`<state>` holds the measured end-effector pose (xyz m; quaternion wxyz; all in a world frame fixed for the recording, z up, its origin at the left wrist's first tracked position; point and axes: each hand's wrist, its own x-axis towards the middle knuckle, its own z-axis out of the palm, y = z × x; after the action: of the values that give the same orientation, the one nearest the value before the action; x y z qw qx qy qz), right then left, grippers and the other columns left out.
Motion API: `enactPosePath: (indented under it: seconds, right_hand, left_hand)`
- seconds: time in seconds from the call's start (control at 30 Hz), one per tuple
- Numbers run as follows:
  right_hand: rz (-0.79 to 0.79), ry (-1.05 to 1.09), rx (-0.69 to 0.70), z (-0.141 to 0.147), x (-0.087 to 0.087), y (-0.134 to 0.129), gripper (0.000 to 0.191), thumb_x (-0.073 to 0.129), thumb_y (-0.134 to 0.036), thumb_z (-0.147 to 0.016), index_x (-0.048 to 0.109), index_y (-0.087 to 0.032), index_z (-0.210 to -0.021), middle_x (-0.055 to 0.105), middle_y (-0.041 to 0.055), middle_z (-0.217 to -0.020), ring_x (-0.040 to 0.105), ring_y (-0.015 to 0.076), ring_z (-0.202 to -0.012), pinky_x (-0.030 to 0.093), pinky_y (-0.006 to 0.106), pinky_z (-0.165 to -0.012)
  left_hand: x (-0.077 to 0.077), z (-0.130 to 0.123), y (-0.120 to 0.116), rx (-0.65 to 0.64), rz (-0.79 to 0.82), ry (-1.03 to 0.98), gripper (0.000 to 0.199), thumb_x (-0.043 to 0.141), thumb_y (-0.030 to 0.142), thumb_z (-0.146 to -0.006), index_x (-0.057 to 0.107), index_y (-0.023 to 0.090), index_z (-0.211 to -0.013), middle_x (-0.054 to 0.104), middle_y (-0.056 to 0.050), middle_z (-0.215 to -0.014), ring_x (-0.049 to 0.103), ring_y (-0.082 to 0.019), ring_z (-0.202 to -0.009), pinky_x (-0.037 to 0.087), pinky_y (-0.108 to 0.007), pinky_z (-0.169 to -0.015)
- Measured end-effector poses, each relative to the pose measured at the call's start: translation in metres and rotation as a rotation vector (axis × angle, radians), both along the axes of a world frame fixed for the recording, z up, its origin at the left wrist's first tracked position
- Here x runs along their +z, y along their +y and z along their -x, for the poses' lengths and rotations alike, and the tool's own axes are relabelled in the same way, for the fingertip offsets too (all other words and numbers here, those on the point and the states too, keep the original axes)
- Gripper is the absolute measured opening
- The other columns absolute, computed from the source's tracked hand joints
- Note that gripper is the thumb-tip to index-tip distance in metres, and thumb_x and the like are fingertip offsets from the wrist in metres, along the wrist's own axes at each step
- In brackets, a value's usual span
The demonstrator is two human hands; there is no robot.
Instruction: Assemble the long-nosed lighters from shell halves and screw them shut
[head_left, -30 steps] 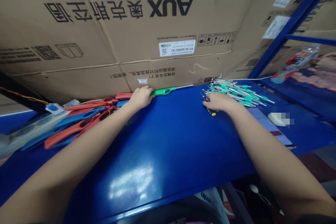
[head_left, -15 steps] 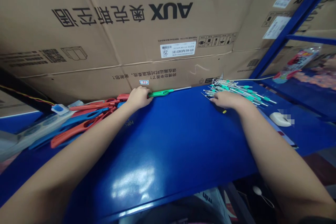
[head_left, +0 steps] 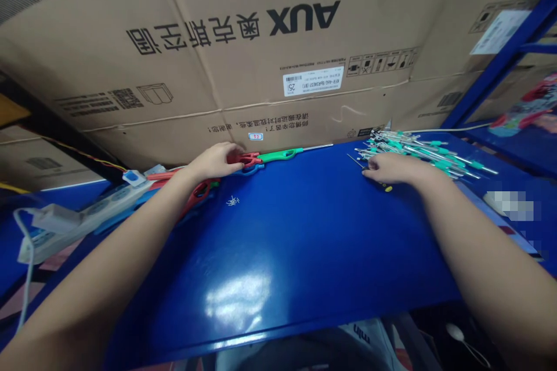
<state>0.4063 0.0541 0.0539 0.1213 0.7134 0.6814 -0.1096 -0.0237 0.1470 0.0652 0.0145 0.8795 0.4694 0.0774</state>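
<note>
My left hand [head_left: 217, 160] is over a row of plastic lighter casings, thumb and fingers apart around the end of a red casing [head_left: 249, 158]. A blue casing [head_left: 253, 170] lies just below it. Right beside these rests a green long-nosed lighter [head_left: 278, 155] with a metal tube, along the foot of the cardboard. My right hand [head_left: 387, 168] is closed on a thin tool, apparently a small screwdriver [head_left: 389, 189], its yellow end showing below and its thin shaft above the fingers. Behind that hand lies a pile of metal lighter tubes [head_left: 435, 153] with green parts.
An upright cardboard sheet [head_left: 195, 75] closes off the back of the blue table [head_left: 304, 243]. A white power strip [head_left: 91, 214] with plugs and cables is at left. A flat item and a white object [head_left: 505, 203], partly blurred, lie at right, near a blue shelf post [head_left: 491, 75].
My left hand has come off the green lighter and moved left to the red casing. The right hand keeps its tool near the tube pile. The view has shifted left.
</note>
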Motion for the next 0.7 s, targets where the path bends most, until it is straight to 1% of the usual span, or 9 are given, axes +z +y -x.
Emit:
enactPosePath:
  seconds: [0.1, 0.17, 0.27, 0.37, 0.43, 0.6, 0.7]
  right_hand:
    - [-0.02, -0.004, -0.014, 0.001, -0.002, 0.004, 0.031, 0.048, -0.043, -0.089, 0.065, -0.018, -0.083, 0.072, 0.0119, -0.094, 0.065, 0.0247, -0.083, 0.04, 0.031, -0.062]
    - [-0.035, -0.017, -0.038, 0.002, -0.003, 0.005, 0.033, 0.047, -0.044, -0.09, 0.065, -0.018, -0.082, 0.071, 0.0133, -0.095, 0.065, 0.0268, -0.086, 0.04, 0.032, -0.062]
    - [-0.05, -0.033, -0.075, 0.002, -0.005, 0.007, 0.036, 0.045, -0.046, -0.09, 0.066, -0.018, -0.083, 0.071, 0.0148, -0.097, 0.065, 0.0286, -0.087, 0.04, 0.033, -0.061]
    - [-0.053, -0.035, -0.085, 0.001, -0.006, 0.008, 0.036, 0.045, -0.047, -0.089, 0.066, -0.018, -0.084, 0.071, 0.0148, -0.096, 0.065, 0.0282, -0.086, 0.041, 0.033, -0.062]
    - [-0.055, -0.035, -0.089, 0.0, -0.007, 0.009, 0.036, 0.045, -0.047, -0.089, 0.066, -0.018, -0.084, 0.071, 0.0146, -0.095, 0.066, 0.0281, -0.085, 0.041, 0.033, -0.063]
    - [-0.074, -0.042, -0.118, -0.006, -0.008, 0.009, 0.035, 0.045, -0.046, -0.09, 0.067, -0.019, -0.084, 0.071, 0.014, -0.096, 0.066, 0.0294, -0.088, 0.043, 0.035, -0.064]
    - [-0.088, -0.039, -0.131, -0.008, -0.007, 0.009, 0.033, 0.048, -0.045, -0.089, 0.067, -0.02, -0.081, 0.072, 0.0126, -0.093, 0.066, 0.029, -0.088, 0.043, 0.035, -0.066]
  left_hand:
    - [-0.004, -0.001, -0.007, -0.043, 0.008, 0.024, 0.061, 0.055, 0.059, -0.087, 0.061, 0.018, -0.131, 0.067, -0.01, -0.128, 0.061, -0.029, -0.117, 0.049, -0.038, -0.1]
    - [-0.011, -0.007, -0.01, -0.062, -0.003, 0.041, 0.064, 0.052, 0.062, -0.09, 0.056, 0.021, -0.138, 0.063, -0.009, -0.134, 0.059, -0.028, -0.122, 0.046, -0.037, -0.104]
    - [-0.022, -0.016, -0.012, -0.041, -0.04, 0.078, 0.068, 0.05, 0.064, -0.091, 0.051, 0.021, -0.143, 0.059, -0.011, -0.141, 0.055, -0.032, -0.127, 0.043, -0.043, -0.106]
    - [-0.031, -0.02, -0.011, -0.001, -0.078, 0.11, 0.066, 0.051, 0.06, -0.093, 0.048, 0.02, -0.146, 0.056, -0.012, -0.143, 0.053, -0.034, -0.128, 0.043, -0.046, -0.105]
    - [-0.032, -0.02, -0.009, 0.026, -0.094, 0.129, 0.062, 0.053, 0.055, -0.092, 0.049, 0.02, -0.144, 0.057, -0.013, -0.143, 0.054, -0.034, -0.127, 0.043, -0.045, -0.105]
    - [-0.028, -0.015, -0.006, 0.071, -0.097, 0.164, 0.05, 0.058, 0.048, -0.088, 0.061, 0.022, -0.132, 0.064, -0.01, -0.133, 0.057, -0.032, -0.123, 0.045, -0.041, -0.101]
    - [-0.025, -0.013, -0.007, 0.074, -0.094, 0.161, 0.048, 0.06, 0.045, -0.086, 0.063, 0.021, -0.128, 0.066, -0.011, -0.128, 0.059, -0.032, -0.119, 0.047, -0.041, -0.097]
